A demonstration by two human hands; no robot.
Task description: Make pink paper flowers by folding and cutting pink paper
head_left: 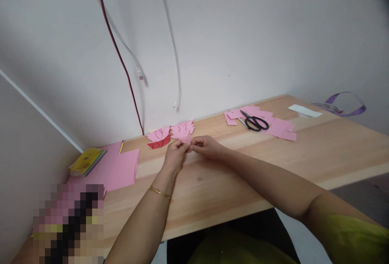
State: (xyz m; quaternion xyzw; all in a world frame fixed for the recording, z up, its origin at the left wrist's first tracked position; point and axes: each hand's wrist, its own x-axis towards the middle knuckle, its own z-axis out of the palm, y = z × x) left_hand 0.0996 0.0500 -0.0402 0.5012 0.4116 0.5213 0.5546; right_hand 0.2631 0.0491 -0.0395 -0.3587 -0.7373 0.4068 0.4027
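Observation:
Both hands meet above the wooden table, pinching a small folded piece of pink paper [188,138]. My left hand [175,154] has its thumb and fingers closed on the paper's lower left side. From the right, my right hand [206,146] pinches the same piece at its edge with the fingertips. Just behind the hands lie two clusters of folded pink paper pieces, one on the left [158,134] and one on the right [182,128]. A red folded paper piece [159,142] rests in front of the left cluster. Fingers partly hide the held paper's folds.
Black-handled scissors [257,124] lie on scattered pink paper slips [281,128] at the right. Pink sheets [121,169] and a yellow packet [86,161] sit at the left. A white strip [304,111] and purple strap [349,94] are far right. Cables [121,61] hang along the wall.

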